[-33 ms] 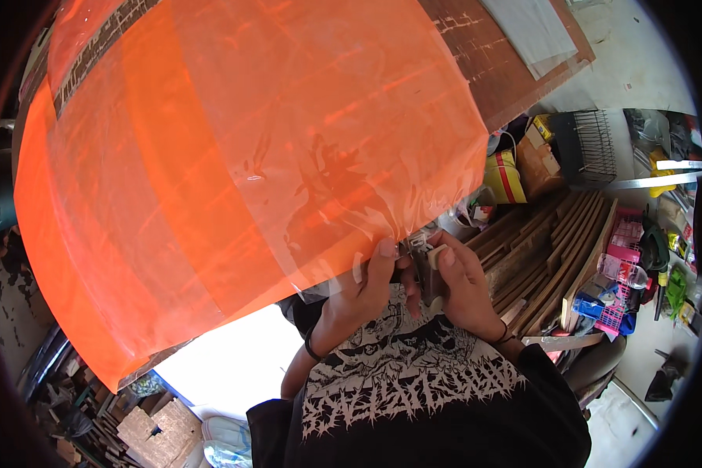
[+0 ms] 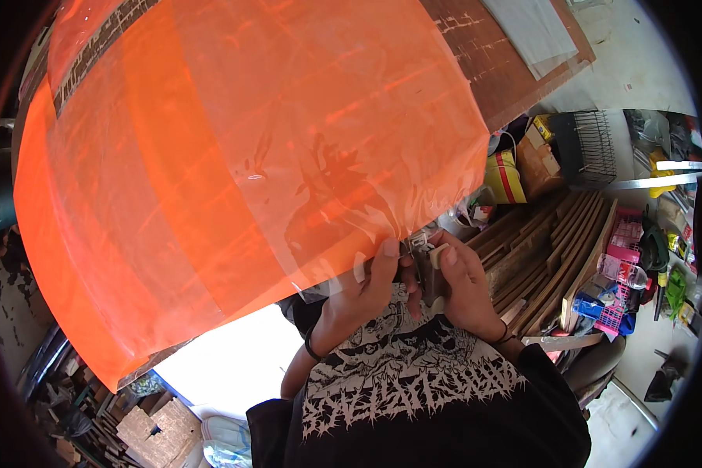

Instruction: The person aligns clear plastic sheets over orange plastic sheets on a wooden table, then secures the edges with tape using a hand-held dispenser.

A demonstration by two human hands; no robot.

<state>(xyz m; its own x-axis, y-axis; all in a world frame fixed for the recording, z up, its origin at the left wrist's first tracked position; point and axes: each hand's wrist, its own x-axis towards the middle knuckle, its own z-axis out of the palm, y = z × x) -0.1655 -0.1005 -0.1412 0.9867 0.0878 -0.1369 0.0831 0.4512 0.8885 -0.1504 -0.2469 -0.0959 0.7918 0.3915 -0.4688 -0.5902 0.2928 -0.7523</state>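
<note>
A clear plastic sheet (image 2: 320,210) lies over a bright orange sheet (image 2: 160,132), wrinkling toward the near right edge. At that edge my left hand (image 2: 360,292) is closed, its thumb and fingers pinching the clear sheet. Close beside it, my right hand (image 2: 469,292) is closed around a small metal tool with pale ends (image 2: 429,274). The tool's exact kind cannot be made out, as fingers cover part of it. It touches or nearly touches the sheet's edge.
The sheets cover a brown board (image 2: 499,54), with a pale folded sheet (image 2: 532,35) at the far right. Curved wooden strips (image 2: 554,242) fill the space to the right, beside pink baskets (image 2: 624,242). Wood offcuts (image 2: 160,433) lie at the lower left.
</note>
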